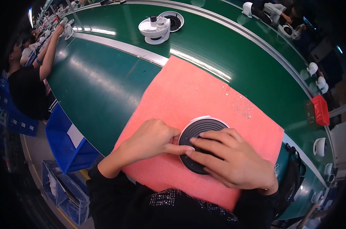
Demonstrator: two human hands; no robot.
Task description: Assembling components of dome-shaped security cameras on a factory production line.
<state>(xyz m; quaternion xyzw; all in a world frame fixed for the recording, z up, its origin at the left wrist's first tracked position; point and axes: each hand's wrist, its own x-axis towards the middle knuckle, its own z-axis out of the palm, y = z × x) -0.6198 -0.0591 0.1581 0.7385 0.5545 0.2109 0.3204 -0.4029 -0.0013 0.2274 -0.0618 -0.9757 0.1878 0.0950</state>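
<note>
While both your hands bear on the round grey disc, it lies on the pink mat just in front of you, its ringed face up and a white edge showing along its far side. Your left hand comes in from the side, its thumb stretched over the disc's face and its forefinger bent at the left rim; the other fingers are tucked out of sight, so whether it truly pinches the rim, you cannot tell from here. Your right hand arches across the top, its fingers parted and their tips resting near the middle, one almost meeting your left thumb. Its own thumb is hidden, so its grip cannot be told either.

The step in hand looks like close fingertip work on the disc's face, perhaps pressing or feeling something into place; any small part there is covered by your fingers. From this pose, the next move seems to call for an even, gentle push with the right fingertips while the left hand steadies the rim, keeping the disc flat on the soft mat. A white appliance stands well apart, beyond the mat on the green line.
</note>
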